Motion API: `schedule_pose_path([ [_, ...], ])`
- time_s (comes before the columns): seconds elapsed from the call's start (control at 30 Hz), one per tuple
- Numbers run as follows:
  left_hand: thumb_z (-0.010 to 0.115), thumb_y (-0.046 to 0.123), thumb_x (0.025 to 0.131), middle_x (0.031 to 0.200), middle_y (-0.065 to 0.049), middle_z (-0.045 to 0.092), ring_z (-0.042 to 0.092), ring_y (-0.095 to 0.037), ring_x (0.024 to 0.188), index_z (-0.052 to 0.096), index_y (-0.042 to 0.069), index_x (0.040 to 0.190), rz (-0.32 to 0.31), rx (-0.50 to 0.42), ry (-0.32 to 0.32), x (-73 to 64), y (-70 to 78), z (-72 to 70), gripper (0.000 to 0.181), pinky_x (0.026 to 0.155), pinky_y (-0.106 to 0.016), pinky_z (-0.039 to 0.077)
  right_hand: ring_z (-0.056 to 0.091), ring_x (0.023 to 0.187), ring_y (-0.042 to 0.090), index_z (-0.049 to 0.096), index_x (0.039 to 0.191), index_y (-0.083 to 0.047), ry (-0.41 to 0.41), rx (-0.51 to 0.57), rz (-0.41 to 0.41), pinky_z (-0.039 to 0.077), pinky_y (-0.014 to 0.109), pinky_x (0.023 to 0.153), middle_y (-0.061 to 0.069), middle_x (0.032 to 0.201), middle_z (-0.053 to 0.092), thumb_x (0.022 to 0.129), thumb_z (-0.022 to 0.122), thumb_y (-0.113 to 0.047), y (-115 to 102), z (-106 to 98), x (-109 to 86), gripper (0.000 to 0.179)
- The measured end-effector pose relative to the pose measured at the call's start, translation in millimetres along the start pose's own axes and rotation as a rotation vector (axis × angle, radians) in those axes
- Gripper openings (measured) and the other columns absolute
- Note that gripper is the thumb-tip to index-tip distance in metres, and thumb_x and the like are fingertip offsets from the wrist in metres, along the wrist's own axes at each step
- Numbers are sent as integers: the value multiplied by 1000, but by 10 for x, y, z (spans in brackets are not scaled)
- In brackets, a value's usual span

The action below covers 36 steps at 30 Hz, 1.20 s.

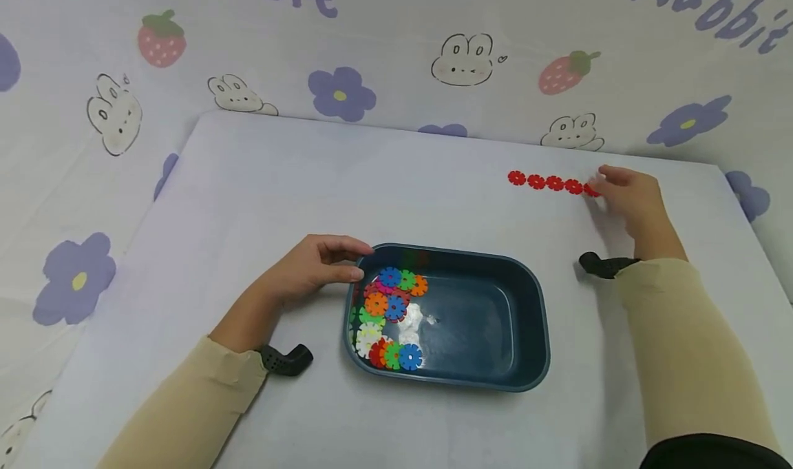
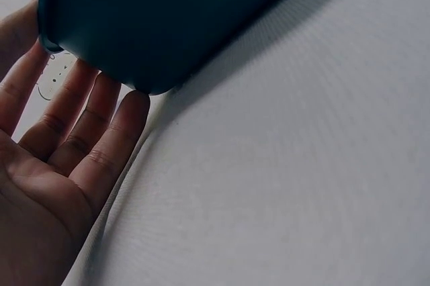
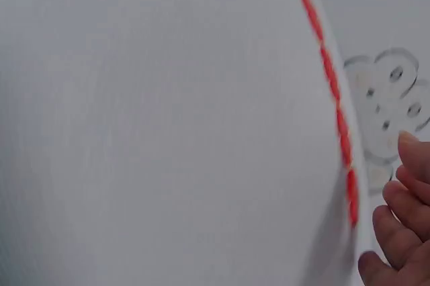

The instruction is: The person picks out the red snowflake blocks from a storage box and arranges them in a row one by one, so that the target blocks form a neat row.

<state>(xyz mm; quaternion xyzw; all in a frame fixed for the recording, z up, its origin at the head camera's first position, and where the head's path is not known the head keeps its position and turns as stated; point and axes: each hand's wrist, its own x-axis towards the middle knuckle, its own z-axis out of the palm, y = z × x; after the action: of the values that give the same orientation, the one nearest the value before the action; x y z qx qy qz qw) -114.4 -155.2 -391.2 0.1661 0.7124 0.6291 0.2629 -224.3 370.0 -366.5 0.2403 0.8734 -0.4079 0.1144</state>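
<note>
A dark teal plastic basin [image 1: 464,382] stands on the white tabletop. Snowflake building discs [image 1: 376,304] in several colours lie loosely along its left side. At the basin's back left corner, my left hand [image 1: 319,266] holds the rim, thumb over the edge; in the left wrist view its other fingers [image 2: 101,155] touch the outer wall. Toward the back right, a straight row of red snowflake discs [image 1: 555,183] lies on the table. My right hand [image 1: 635,197] is at the row's right end, partly covering the last disc. In the right wrist view its fingers are loosely bent, and nothing shows between them.
Behind the white tabletop [image 1: 279,180] hangs a printed cloth [image 1: 390,49] with rabbits, strawberries and purple flowers. Black wrist devices [image 1: 288,360] stick out from both beige sleeves [image 1: 694,359]. The table's back edge runs just behind the red row.
</note>
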Motion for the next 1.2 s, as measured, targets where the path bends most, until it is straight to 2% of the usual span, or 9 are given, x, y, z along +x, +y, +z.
schedule_pose_path([
  [0.13, 75, 20, 87, 128, -8, 65, 61, -25, 117, 66, 9, 123, 2, 10, -1, -13, -17, -6, 39, 95, -33, 53, 22, 151, 25, 44, 147, -38, 14, 132, -89, 23, 54, 118, -5, 160, 31, 87, 60, -60, -307, 103, -213, 66],
  [0.27, 75, 20, 88, 127, -7, 65, 61, -23, 117, 67, 10, 123, 20, 23, 5, 8, 8, -24, 38, 95, -33, 53, 46, 136, 16, 59, 137, -28, -37, 240, -343, 37, 31, 113, -6, 144, 53, 88, 68, -47, -797, 206, -551, 53],
  [0.4, 75, 19, 88, 129, -7, 64, 60, -23, 118, 66, 9, 124, 15, 19, 6, 8, 36, -25, 38, 95, -33, 53, 68, 103, 12, 66, 126, -8, -199, 286, -671, 54, 17, 85, 0, 116, 70, 91, 71, -20, -1190, 410, -934, 37],
  [0.5, 74, 17, 88, 130, -8, 64, 60, -24, 119, 66, 6, 124, 8, 12, 1, -6, 45, -18, 38, 95, -33, 53, 72, 91, 15, 68, 120, -3, -353, 197, -865, 57, 22, 78, 2, 107, 73, 92, 68, -9, -1369, 602, -1248, 28],
  [0.6, 74, 16, 88, 130, -9, 64, 60, -25, 119, 65, 5, 125, 4, 4, -1, -19, 48, -11, 39, 94, -32, 53, 72, 85, 19, 70, 116, -3, -526, 61, -988, 59, 28, 75, 4, 103, 74, 91, 69, -7, -1469, 805, -1502, 26],
  [0.77, 74, 16, 88, 129, -10, 64, 60, -25, 118, 65, 5, 125, 11, 1, -9, -27, 38, -8, 39, 94, -33, 53, 68, 80, 16, 72, 115, -10, -871, -170, -1028, 59, 32, 73, -1, 93, 73, 90, 72, -15, -1517, 1220, -1776, 26],
  [0.9, 73, 15, 88, 129, -8, 65, 60, -23, 119, 66, 7, 124, 23, 3, -10, -19, 33, -9, 37, 96, -33, 52, 63, 77, 12, 73, 115, -12, -1068, -370, -1012, 56, 30, 74, -7, 86, 70, 89, 74, -21, -1483, 1565, -1924, 27],
  [1.03, 73, 14, 89, 129, -6, 64, 60, -21, 119, 67, 8, 123, 20, 0, -2, -14, 29, -15, 36, 96, -32, 52, 59, 74, 9, 74, 113, -15, -1096, -586, -1008, 53, 26, 72, -10, 81, 67, 88, 76, -24, -1436, 1857, -2034, 27],
  [1.2, 73, 16, 89, 129, -5, 64, 61, -21, 118, 67, 8, 123, 8, -10, 0, -23, 8, -26, 36, 94, -30, 53, 58, 75, 8, 72, 105, -20, -1040, -824, -1016, 51, 24, 69, -12, 82, 65, 85, 77, -37, -1370, 2119, -2186, 27],
])
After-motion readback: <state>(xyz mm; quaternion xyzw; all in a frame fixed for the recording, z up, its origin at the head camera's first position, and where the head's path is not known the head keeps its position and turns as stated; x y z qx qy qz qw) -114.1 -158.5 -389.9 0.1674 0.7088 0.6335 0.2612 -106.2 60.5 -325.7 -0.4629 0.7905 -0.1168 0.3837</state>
